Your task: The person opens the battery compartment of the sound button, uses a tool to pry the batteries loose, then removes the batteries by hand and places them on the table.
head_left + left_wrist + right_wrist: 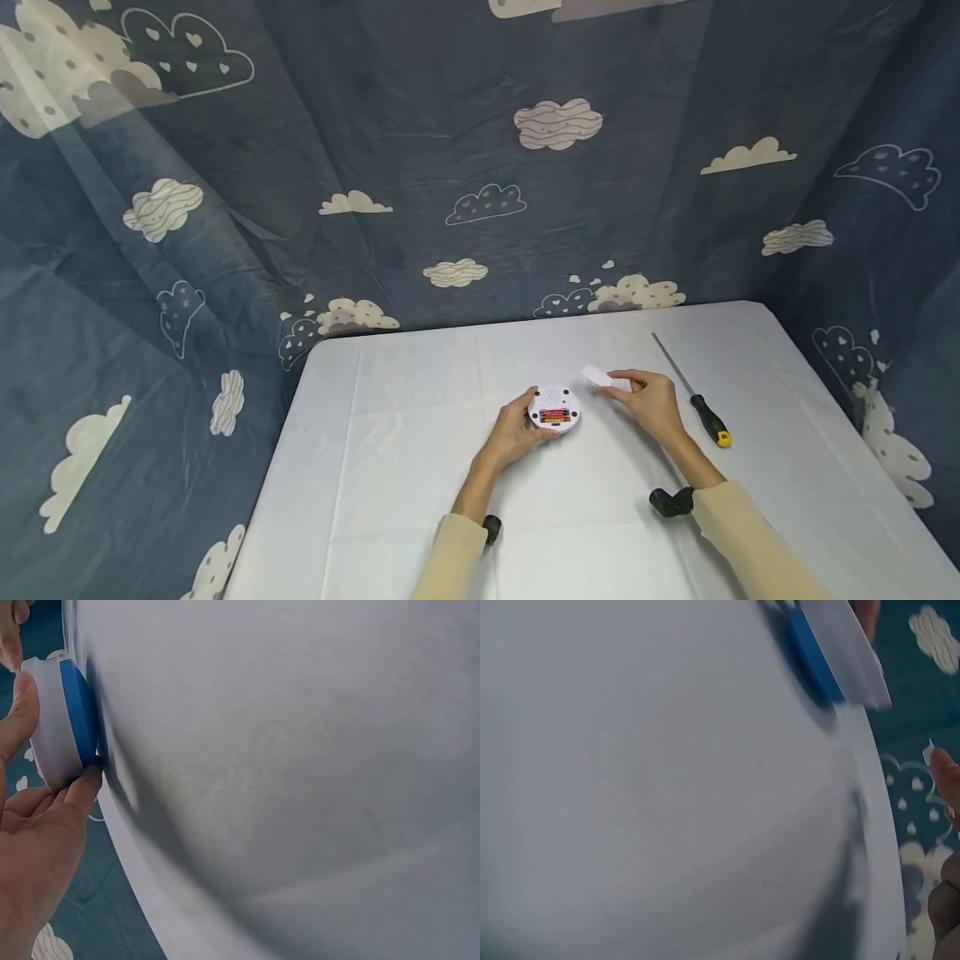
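My left hand (513,432) grips a round white device (553,398) by its edge, thumb on one side and fingers on the other. Its back faces up, with speaker holes, dark round feet and an uncovered battery compartment holding red-and-black batteries (555,415). The left wrist view shows the device's blue underside (81,712) turned toward the table. To the right, my right hand (651,404) pinches a small flat white piece, like a battery cover (596,376), between thumb and fingers, apart from the device. Only a bit of that cover (928,754) shows in the right wrist view.
A screwdriver (702,412) with a black and yellow handle lies right of my right hand, its shaft pointing to the back. The table (420,467) has a white cloth. Dark blue curtains (420,125) with cloud prints hang behind and at both sides.
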The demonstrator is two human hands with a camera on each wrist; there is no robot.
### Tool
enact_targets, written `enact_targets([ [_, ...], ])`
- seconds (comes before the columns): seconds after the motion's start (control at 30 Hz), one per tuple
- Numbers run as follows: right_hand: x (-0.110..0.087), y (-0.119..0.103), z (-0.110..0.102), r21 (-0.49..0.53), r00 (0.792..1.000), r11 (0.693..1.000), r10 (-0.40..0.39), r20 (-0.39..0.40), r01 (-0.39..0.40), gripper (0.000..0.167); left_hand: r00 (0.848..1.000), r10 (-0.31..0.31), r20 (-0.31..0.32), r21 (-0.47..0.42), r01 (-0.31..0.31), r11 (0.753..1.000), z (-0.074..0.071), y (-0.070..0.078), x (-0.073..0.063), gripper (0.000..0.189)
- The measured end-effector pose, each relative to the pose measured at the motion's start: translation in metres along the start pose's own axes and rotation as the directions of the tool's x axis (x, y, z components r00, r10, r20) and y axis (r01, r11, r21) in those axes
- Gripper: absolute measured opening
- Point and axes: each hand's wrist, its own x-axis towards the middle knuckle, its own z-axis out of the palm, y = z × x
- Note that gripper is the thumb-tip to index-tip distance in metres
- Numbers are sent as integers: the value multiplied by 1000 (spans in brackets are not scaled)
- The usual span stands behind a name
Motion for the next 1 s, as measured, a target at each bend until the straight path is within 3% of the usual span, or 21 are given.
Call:
enact_targets([
  [0.17,25,20,-14,-73,990,994,78,-120,-87,39,1000,-22,10,-26,22,999,-1,-2,-1,93],
  [0.37,48,33,-20,-95,956,967,215,-198,-237,40,999,-42,11,-53,42,998,-1,-4,-2,94],
  [0.67,56,45,-7,-104,905,920,344,-250,-378,42,999,-47,10,-70,48,996,0,-4,-1,94],
  [0.83,53,42,-4,-152,912,919,320,-256,-365,44,999,-48,6,-70,49,996,-1,-3,-2,93],
  [1.0,43,32,-20,-168,938,948,219,-267,-269,44,999,-41,11,-72,42,997,-3,-6,-1,93],
])
